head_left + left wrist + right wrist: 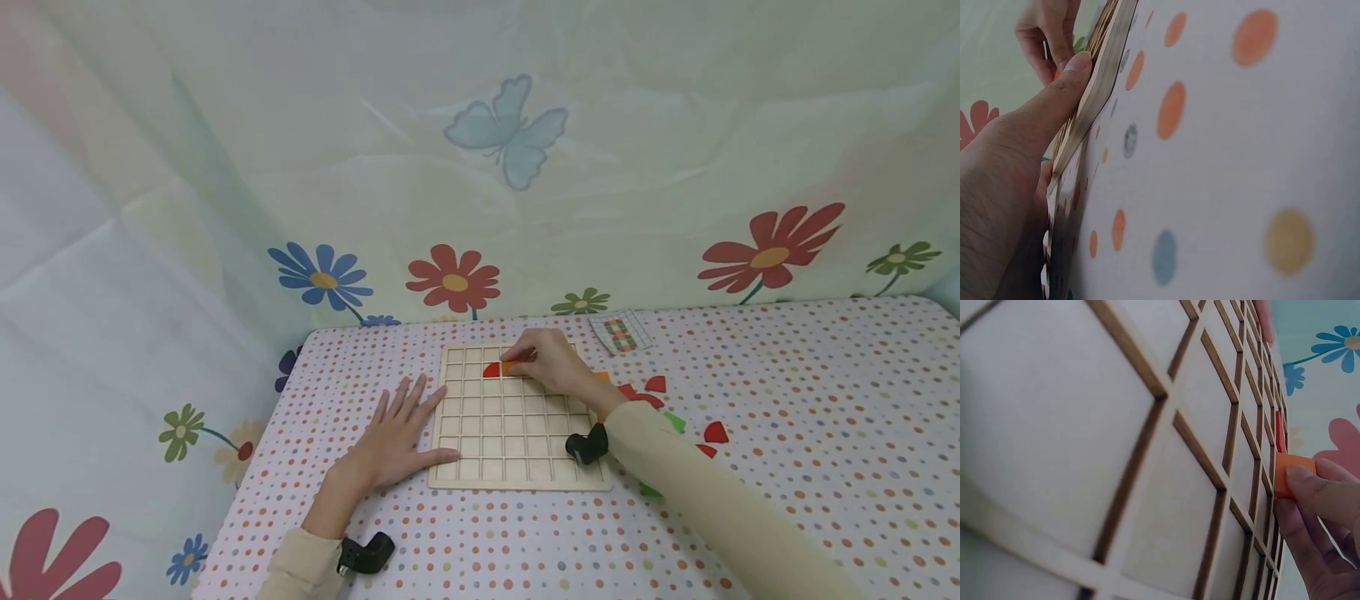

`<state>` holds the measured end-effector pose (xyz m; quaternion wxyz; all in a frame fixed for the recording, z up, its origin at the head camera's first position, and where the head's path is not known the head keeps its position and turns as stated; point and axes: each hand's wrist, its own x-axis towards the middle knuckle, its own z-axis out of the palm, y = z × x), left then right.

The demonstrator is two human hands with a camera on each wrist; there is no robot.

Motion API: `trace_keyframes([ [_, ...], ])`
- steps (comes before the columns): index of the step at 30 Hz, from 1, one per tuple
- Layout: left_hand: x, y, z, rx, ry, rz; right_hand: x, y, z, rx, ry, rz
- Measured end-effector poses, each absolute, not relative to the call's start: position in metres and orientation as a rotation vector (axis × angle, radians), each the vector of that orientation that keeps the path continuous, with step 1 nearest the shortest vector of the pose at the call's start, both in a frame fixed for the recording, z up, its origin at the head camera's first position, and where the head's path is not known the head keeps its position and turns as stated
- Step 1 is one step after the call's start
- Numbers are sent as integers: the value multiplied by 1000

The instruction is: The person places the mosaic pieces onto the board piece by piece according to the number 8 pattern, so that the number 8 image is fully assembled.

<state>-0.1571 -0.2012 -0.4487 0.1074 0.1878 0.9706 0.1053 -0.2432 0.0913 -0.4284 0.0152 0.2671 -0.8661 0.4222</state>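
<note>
A wooden grid board point(495, 429) lies on the dotted tablecloth, divided into square cells. Near its far edge, my right hand point(551, 362) pinches an orange square tile point(1286, 474) between thumb and fingers, right at a cell. Just left of that tile, a red quarter-round piece point(491, 370) sits in its own cell. My left hand point(393, 437) lies with fingers spread at the board's left side, fingertips by the edge. In the left wrist view its thumb point(1063, 87) rests on the board's rim.
Right of the board, partly under my right forearm, lie loose red pieces point(716, 432), green pieces point(675, 422) and an orange piece point(602, 377). A pattern card point(621, 332) with coloured squares lies behind the board. A flowered cloth point(645, 200) hangs along the table's back edge.
</note>
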Motion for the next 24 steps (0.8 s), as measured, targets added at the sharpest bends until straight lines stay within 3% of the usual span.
trace_keyframes([
  [24,-157,-202,-449,551,2853,310,-242,81,-414,779,-2904,1152],
])
